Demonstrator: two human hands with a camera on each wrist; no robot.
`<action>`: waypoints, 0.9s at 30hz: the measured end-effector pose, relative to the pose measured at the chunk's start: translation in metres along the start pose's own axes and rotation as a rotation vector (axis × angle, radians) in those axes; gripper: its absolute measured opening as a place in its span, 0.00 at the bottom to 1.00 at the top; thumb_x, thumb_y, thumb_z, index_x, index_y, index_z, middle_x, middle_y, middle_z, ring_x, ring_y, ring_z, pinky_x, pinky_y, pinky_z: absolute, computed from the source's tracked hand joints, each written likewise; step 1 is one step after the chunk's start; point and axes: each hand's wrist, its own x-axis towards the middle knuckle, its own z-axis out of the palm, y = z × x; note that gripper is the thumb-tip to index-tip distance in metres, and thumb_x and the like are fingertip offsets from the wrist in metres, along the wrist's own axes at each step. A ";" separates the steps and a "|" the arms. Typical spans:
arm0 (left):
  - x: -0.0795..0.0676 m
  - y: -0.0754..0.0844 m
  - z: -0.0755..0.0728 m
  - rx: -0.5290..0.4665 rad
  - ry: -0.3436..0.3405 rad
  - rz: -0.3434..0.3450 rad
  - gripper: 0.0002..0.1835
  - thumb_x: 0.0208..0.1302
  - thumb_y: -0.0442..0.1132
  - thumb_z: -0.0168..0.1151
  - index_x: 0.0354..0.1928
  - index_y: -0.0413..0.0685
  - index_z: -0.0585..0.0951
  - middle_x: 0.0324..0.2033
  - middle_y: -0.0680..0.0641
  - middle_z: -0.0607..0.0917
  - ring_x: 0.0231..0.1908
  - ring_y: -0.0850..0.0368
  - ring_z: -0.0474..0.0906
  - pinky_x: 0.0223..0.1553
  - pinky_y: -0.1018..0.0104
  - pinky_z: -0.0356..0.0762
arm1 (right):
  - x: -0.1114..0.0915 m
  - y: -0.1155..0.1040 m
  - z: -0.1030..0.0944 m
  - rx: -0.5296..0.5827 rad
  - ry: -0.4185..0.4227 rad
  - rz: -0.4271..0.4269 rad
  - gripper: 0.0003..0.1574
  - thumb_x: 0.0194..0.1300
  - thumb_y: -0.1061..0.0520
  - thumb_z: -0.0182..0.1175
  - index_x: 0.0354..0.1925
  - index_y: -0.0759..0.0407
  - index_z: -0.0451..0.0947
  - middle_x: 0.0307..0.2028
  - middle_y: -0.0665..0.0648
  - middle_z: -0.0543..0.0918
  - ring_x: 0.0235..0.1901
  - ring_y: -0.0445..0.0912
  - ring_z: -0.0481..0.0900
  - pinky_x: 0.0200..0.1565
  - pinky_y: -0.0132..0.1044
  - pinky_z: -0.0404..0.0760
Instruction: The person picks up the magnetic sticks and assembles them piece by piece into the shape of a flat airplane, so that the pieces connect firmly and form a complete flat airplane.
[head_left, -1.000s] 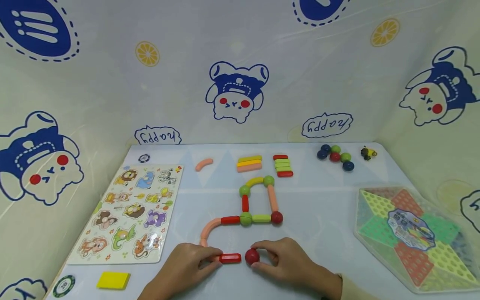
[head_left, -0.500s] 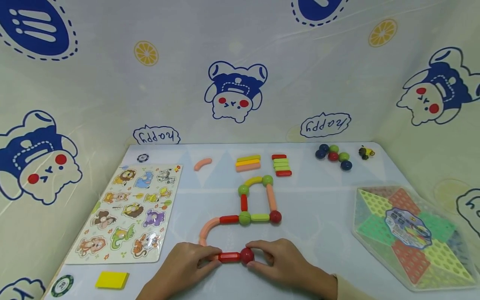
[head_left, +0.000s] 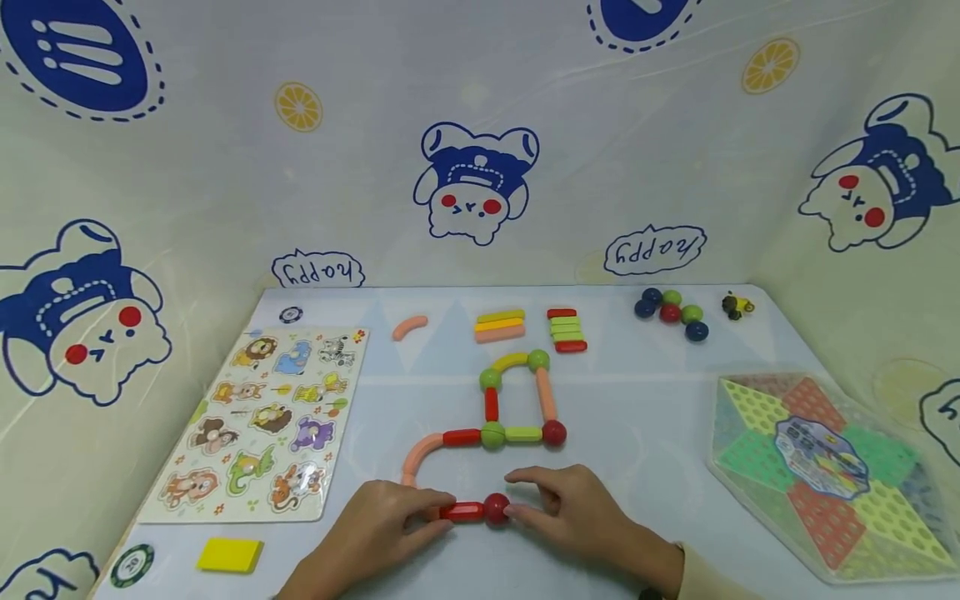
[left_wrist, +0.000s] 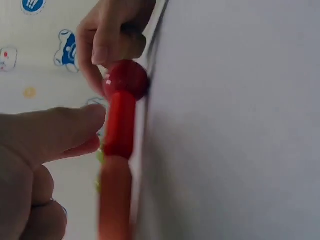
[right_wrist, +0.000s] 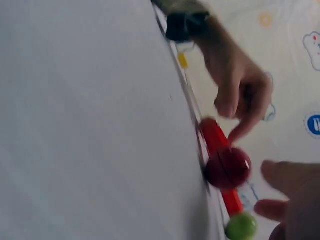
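Note:
A red rod (head_left: pixel 467 512) lies at the front of the table with a dark red ball (head_left: pixel 496 509) against its right end. My left hand (head_left: pixel 386 521) has thumb and forefinger at the rod's left end, pinching it lightly from either side. Behind those fingers, a curved pink rod (head_left: pixel 422 457) is partly hidden; it runs back to a second red rod (head_left: pixel 461 437). Just right of the ball, my right hand (head_left: pixel 581 510) has thumb and forefinger spread apart, the thumb tip close to the ball. A loop of rods and balls, including a green ball (head_left: pixel 492 435), adjoins the second red rod.
Spare rods (head_left: pixel 500 326) and several loose balls (head_left: pixel 670 313) lie along the back. An animal puzzle board (head_left: pixel 341 433) is at left, with a yellow block (head_left: pixel 230 555) before it. A clear patterned box (head_left: pixel 757 492) stands at right.
The right hand brought the red ball leftward against the red rod, then parted its fingers from it. The left fingertips have shifted slightly right along the rod.

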 end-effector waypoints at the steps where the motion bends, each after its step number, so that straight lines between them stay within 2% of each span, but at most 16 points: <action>1: 0.004 0.003 -0.001 -0.002 -0.002 0.013 0.12 0.57 0.53 0.65 0.42 0.64 0.85 0.23 0.72 0.80 0.21 0.81 0.65 0.26 0.81 0.67 | 0.001 0.000 -0.005 0.008 0.018 0.009 0.20 0.59 0.40 0.62 0.48 0.44 0.80 0.12 0.36 0.60 0.12 0.31 0.57 0.14 0.26 0.58; 4: 0.019 0.012 -0.005 -0.019 -0.045 0.040 0.12 0.58 0.55 0.63 0.42 0.65 0.85 0.18 0.72 0.75 0.17 0.80 0.62 0.21 0.80 0.62 | 0.010 0.007 -0.024 -0.016 0.106 0.017 0.20 0.59 0.41 0.62 0.46 0.48 0.81 0.12 0.38 0.62 0.12 0.32 0.58 0.14 0.27 0.60; 6: 0.031 0.017 -0.006 -0.030 -0.086 0.058 0.12 0.58 0.55 0.63 0.43 0.65 0.85 0.17 0.72 0.74 0.16 0.80 0.61 0.22 0.79 0.61 | 0.019 0.015 -0.041 -0.063 0.174 0.075 0.19 0.59 0.42 0.63 0.46 0.48 0.82 0.11 0.40 0.62 0.12 0.34 0.59 0.14 0.28 0.60; 8: 0.041 0.021 -0.004 -0.046 -0.136 0.079 0.13 0.59 0.55 0.63 0.44 0.64 0.84 0.22 0.71 0.79 0.18 0.80 0.64 0.23 0.79 0.64 | 0.033 0.030 -0.057 -0.108 0.233 0.148 0.18 0.59 0.44 0.63 0.46 0.48 0.82 0.11 0.44 0.63 0.12 0.38 0.60 0.14 0.30 0.61; 11: 0.050 0.023 -0.001 -0.065 -0.197 0.108 0.15 0.59 0.54 0.63 0.46 0.62 0.84 0.30 0.66 0.84 0.25 0.81 0.71 0.28 0.80 0.67 | 0.054 0.057 -0.079 -0.172 0.259 0.307 0.19 0.60 0.46 0.64 0.49 0.46 0.80 0.12 0.49 0.64 0.12 0.44 0.62 0.14 0.33 0.62; 14: 0.055 0.022 0.002 -0.075 -0.234 0.120 0.16 0.57 0.54 0.65 0.46 0.60 0.84 0.33 0.64 0.85 0.26 0.78 0.72 0.26 0.81 0.67 | 0.072 0.085 -0.093 -0.231 0.231 0.401 0.22 0.61 0.47 0.62 0.54 0.48 0.77 0.14 0.52 0.66 0.12 0.47 0.64 0.15 0.34 0.63; 19: 0.057 0.021 0.005 -0.070 -0.249 0.137 0.16 0.56 0.53 0.66 0.45 0.60 0.85 0.32 0.66 0.84 0.22 0.79 0.68 0.24 0.81 0.65 | 0.087 0.114 -0.102 -0.291 0.215 0.459 0.22 0.63 0.47 0.60 0.54 0.51 0.76 0.15 0.53 0.67 0.14 0.48 0.65 0.17 0.35 0.64; 27: 0.058 0.019 0.005 -0.040 -0.241 0.120 0.15 0.54 0.53 0.68 0.44 0.61 0.85 0.30 0.67 0.83 0.20 0.79 0.66 0.23 0.81 0.64 | 0.088 0.128 -0.097 -0.291 0.210 0.487 0.20 0.62 0.47 0.61 0.50 0.52 0.78 0.15 0.53 0.67 0.16 0.47 0.64 0.20 0.36 0.61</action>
